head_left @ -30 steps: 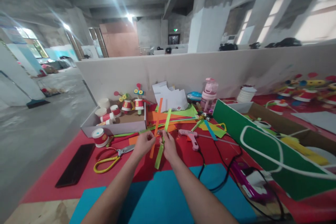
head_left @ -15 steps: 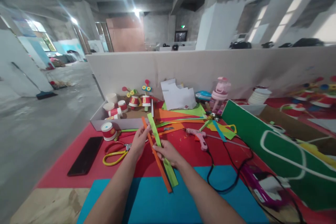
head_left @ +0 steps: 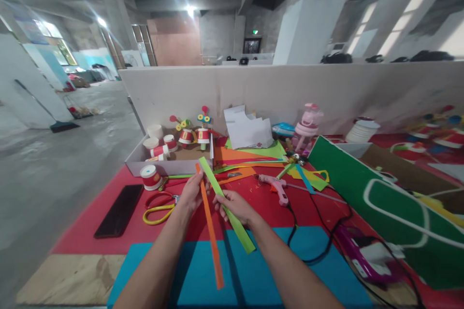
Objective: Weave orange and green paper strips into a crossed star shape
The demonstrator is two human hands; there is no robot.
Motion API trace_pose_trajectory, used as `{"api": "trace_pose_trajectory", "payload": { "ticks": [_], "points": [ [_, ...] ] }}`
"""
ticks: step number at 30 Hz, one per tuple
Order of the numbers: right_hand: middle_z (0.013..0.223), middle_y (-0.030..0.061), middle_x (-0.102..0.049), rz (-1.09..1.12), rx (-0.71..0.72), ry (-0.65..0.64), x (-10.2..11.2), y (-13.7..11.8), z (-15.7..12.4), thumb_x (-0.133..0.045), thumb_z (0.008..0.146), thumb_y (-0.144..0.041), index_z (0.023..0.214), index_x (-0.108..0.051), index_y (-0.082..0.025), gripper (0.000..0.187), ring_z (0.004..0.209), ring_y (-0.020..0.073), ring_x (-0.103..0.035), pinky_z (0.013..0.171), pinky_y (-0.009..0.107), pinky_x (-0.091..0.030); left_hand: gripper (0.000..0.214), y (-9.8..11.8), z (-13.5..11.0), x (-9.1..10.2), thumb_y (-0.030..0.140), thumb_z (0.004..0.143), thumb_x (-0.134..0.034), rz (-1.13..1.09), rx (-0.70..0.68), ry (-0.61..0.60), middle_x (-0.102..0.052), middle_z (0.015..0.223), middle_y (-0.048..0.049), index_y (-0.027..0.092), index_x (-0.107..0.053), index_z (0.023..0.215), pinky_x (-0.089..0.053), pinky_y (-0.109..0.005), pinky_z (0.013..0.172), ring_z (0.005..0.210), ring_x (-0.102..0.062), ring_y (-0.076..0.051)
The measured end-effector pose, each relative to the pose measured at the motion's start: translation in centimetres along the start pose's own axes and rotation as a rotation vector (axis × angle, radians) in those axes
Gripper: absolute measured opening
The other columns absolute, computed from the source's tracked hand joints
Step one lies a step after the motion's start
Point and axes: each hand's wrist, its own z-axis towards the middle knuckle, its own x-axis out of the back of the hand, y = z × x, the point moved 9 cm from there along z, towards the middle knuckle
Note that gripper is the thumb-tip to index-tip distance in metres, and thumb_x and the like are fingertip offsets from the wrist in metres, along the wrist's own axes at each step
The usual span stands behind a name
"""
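Note:
My left hand (head_left: 193,192) is closed on a long orange paper strip (head_left: 210,234), which slants down over the blue sheet (head_left: 152,270). A wider light green paper strip (head_left: 235,226) is pinched in my right hand (head_left: 234,206). Its top end leans in close to my left fingers, and whether they touch it I cannot tell. The two strips spread apart towards their lower ends. Just left of my left hand lie scissors (head_left: 159,214) with red and yellow handles. To the right of my right hand rests a pink glue gun (head_left: 277,188).
A black phone (head_left: 119,211) lies at the left, near a paper cup (head_left: 151,177). Cup figures (head_left: 203,135) stand in a shallow box (head_left: 166,168). Coloured paper (head_left: 250,154) is piled behind. On the right are a green box (head_left: 366,203), a purple device (head_left: 362,256) and black cables (head_left: 322,258).
The strips have moved apart at their lower ends: the orange one swung down and left, the green one right. My right fingers no longer reach across to the orange strip.

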Motion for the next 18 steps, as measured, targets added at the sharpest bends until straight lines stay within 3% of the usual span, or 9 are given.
{"api": "trace_pose_trajectory", "payload": {
  "ticks": [3, 7, 10, 13, 18],
  "points": [
    [0.061, -0.0027, -0.059, 0.019, -0.019, -0.017, -0.5, 0.4, 0.0, -0.065, 0.074, -0.054, 0.079, -0.055, -0.016, 0.040, 0.039, 0.0054, -0.049, 0.037, 0.018, -0.040, 0.035, 0.4, -0.2, -0.7, 0.040, 0.074, -0.070, -0.033, 0.010, -0.091, -0.045, 0.056, 0.0057, 0.012, -0.060, 0.093, -0.033, -0.016, 0.039, 0.041, -0.038, -0.004],
    [0.063, -0.0048, -0.059, -0.021, 0.028, 0.079, 0.2, 0.0, 0.1, -0.061, 0.077, -0.051, 0.091, -0.052, -0.019, 0.037, 0.040, 0.0071, -0.052, 0.038, 0.019, -0.045, 0.034, 1.1, -0.2, -0.6, 0.038, 0.073, -0.072, 0.016, -0.052, -0.086, -0.051, 0.060, 0.0029, 0.012, -0.059, 0.090, -0.042, -0.019, 0.047, 0.049, -0.048, -0.007],
    [0.064, -0.0068, -0.058, -0.112, 0.048, 0.135, 0.6, -0.1, 0.2, -0.055, 0.082, -0.047, 0.104, -0.045, -0.023, 0.034, 0.039, 0.0087, -0.054, 0.037, 0.021, -0.047, 0.042, 0.8, 0.0, -0.4, 0.043, 0.071, -0.073, 0.046, -0.028, -0.075, -0.049, 0.057, 0.0054, 0.015, -0.056, 0.096, -0.030, -0.015, 0.037, 0.040, -0.038, -0.004],
    [0.064, -0.0073, -0.056, -0.283, 0.074, 0.178, 0.5, -0.3, -0.1, -0.047, 0.086, -0.042, 0.108, -0.042, -0.025, 0.027, 0.037, 0.0085, -0.054, 0.034, 0.019, -0.045, 0.045, 0.0, 0.0, -0.5, 0.055, 0.070, -0.069, 0.135, 0.015, -0.051, -0.042, 0.051, 0.0080, 0.016, -0.052, 0.084, -0.014, -0.014, 0.034, 0.035, -0.025, -0.001],
    [0.062, -0.0067, -0.054, -0.516, 0.109, 0.208, -0.3, -0.8, -0.9, -0.045, 0.088, -0.035, 0.113, -0.045, -0.027, 0.027, 0.035, 0.0079, -0.051, 0.034, 0.018, -0.042, 0.049, -0.7, -0.1, 0.1, 0.050, 0.059, -0.079, 0.301, 0.011, 0.062, -0.034, 0.045, 0.0114, 0.019, -0.043, 0.070, -0.012, -0.015, 0.033, 0.032, -0.022, -0.001]
  ]
}}
